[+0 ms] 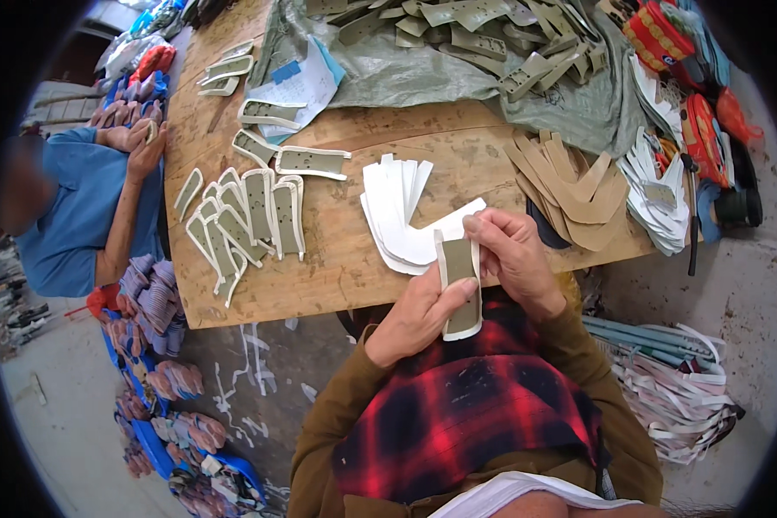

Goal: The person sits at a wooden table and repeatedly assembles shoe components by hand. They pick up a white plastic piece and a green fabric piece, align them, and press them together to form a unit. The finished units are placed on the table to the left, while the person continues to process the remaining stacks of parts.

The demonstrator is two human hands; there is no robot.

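Observation:
In front of my lap, both hands hold an olive-green strip with a white border (460,264). My left hand (414,318) is closed around its lower left side, with the thumb lying across its face. My right hand (518,259) pinches its upper right edge between thumb and fingers. Just beyond lies a stack of white V-shaped cutouts (393,220) on the wooden table (337,276). To the left, several similar olive strips with white borders (249,220) lie overlapping, and more (311,162) are scattered behind them.
Brown V-shaped cutouts (583,194) lie at the table's right edge, beside white cutouts (656,203). A grey-green sheet (423,91) at the back bears a heap of bare olive pieces (475,41). At left, a person in a blue shirt (86,194) holds a small piece. Bundled ribbons (673,397) lie on the right.

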